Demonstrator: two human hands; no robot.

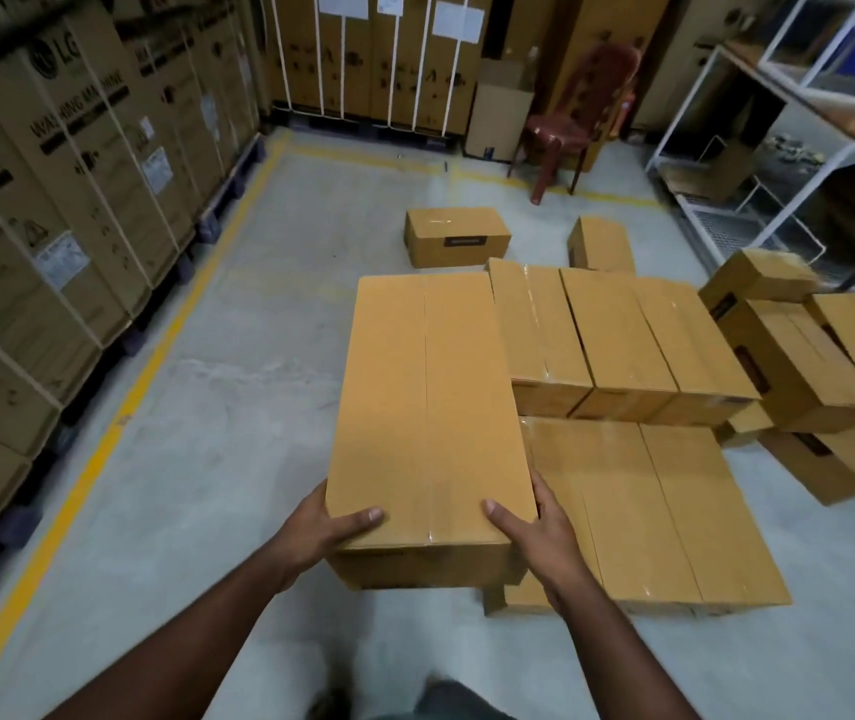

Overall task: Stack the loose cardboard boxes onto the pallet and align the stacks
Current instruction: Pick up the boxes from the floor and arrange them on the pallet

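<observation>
I hold a long cardboard box point(428, 407) lengthwise in front of me, above the floor. My left hand point(324, 530) grips its near left corner, thumb on top. My right hand point(537, 530) grips the near right corner, thumb also on top. To the right lies a low stack of boxes point(622, 330), with more boxes point(659, 511) in front of it; the pallet beneath is hidden. Two loose boxes sit on the floor beyond: one point(456, 233) at centre, one point(602, 244) further right.
A jumble of tilted boxes point(820, 356) stands at the right. Tall strapped appliance cartons point(66, 174) line the left wall behind a yellow floor line point(118, 407). A red plastic chair point(581, 111) stands at the back. White metal shelving point(789, 148) fills the right.
</observation>
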